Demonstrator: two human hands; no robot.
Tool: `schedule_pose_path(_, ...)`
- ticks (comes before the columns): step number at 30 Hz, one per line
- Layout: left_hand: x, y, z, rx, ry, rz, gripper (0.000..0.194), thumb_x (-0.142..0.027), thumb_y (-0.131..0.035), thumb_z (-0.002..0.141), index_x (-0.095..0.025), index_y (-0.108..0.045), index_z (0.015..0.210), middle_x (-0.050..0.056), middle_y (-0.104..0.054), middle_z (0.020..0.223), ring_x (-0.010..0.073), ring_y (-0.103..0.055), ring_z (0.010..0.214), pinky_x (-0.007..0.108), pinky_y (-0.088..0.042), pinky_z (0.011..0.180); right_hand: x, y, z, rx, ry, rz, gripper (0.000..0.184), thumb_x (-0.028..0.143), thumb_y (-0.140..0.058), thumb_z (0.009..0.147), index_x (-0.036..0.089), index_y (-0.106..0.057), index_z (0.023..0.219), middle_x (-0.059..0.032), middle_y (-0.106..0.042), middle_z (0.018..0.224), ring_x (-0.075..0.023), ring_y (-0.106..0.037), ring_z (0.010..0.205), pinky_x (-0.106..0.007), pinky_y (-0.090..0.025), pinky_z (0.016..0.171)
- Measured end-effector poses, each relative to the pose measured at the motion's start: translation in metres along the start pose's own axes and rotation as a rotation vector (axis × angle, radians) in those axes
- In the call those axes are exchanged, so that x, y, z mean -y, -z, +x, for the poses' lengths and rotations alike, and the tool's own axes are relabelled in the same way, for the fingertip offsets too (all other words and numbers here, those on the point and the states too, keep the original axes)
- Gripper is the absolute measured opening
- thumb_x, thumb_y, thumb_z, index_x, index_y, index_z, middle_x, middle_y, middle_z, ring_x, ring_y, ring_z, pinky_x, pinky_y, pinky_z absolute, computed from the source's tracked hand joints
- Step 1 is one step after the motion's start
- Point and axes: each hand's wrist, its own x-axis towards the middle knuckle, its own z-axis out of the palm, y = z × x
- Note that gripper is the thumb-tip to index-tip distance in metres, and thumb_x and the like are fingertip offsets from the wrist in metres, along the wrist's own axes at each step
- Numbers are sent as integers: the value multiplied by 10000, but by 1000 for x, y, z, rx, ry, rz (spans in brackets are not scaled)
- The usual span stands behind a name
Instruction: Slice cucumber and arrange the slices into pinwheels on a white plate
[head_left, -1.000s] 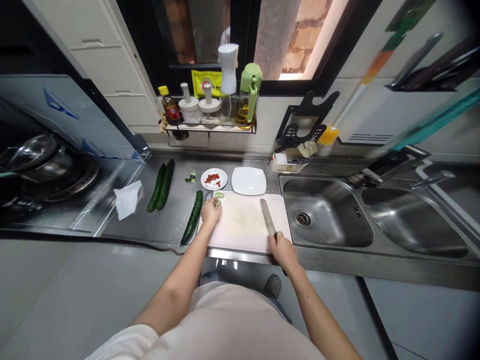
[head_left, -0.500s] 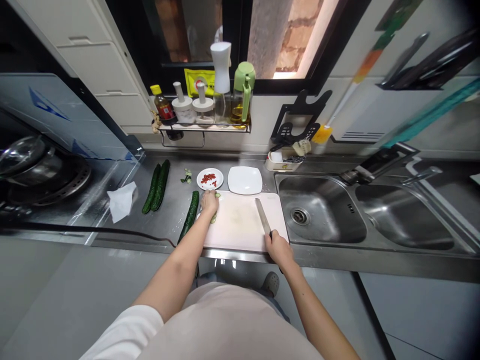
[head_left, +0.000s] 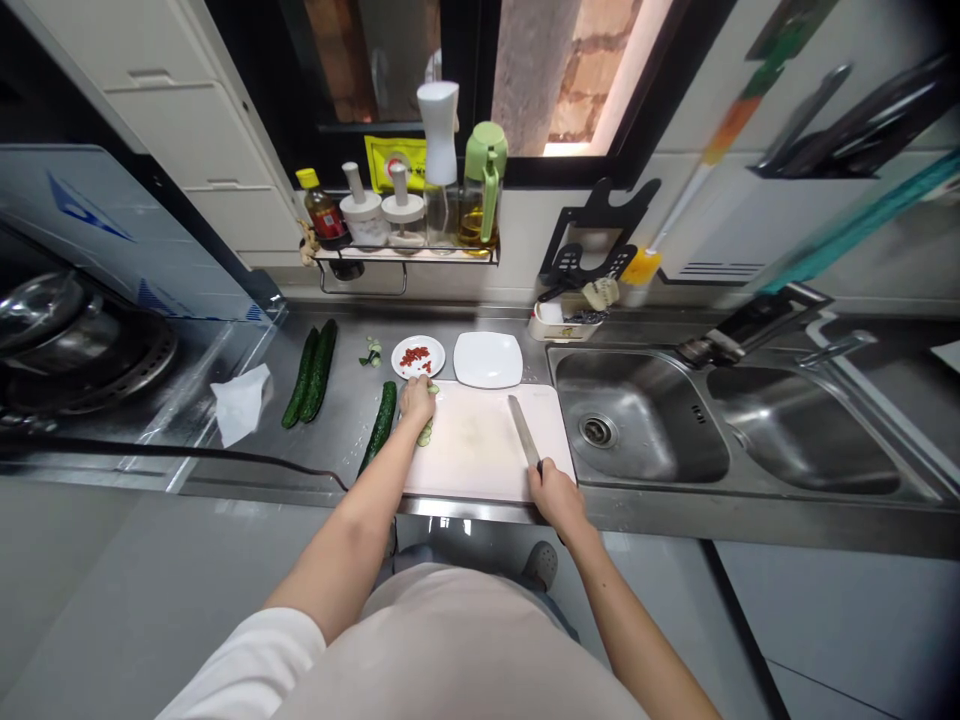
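Right hand clenched round knife; blade best well apart from left hand. Cucumber slices at board's left edge: gather lightly. Left fingers' grip: cannot tell.

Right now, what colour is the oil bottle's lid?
Light green lid, shows best in the head view.

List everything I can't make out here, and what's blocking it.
In the head view:
Cucumber slices: number unclear, partly covered by the left hand.
Handle of the knife: mostly hidden by the right hand.
Pot: cut off by the left edge.
Yellow-capped bottle: label print too small.
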Motion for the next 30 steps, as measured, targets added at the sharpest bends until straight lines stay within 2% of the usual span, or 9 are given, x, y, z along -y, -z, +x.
schedule_pose_path(6,-6,2,-5,16,16,-25,199,-199,-459,876,-248,-599,1009,67,-654,1056,218,-592,969,303,-409,782,-1,-1,1,-10,5,-1,358,387,-260,976,164,-510,1103,-162,-676,1022,-266,-636,987,-341,-425,765)
schedule_pose_path(13,-8,5,-6,43,-13,13,306,-226,-524,846,-240,-610,1139,111,-608,1182,258,-547,1083,335,-409,849,0,-1,1,-6,7,-10,358,388,-265,973,162,-512,1100,-155,-676,1027,-265,-637,986,-338,-428,760)
schedule_pose_path(19,-5,3,-5,62,-32,18,226,-207,-523,842,-226,-649,1029,114,-586,1187,250,-554,1058,327,-414,842,0,-1,1,-6,1,-1,360,388,-263,972,165,-512,1106,-152,-680,1030,-267,-636,991,-343,-428,764)
schedule_pose_path(30,-12,3,-15,70,2,-164,143,-207,-538,814,-235,-639,910,54,-686,951,199,-602,881,281,-409,743,0,0,0,-7,3,8,355,386,-271,972,164,-518,1096,-157,-676,1025,-265,-635,990,-337,-426,767)
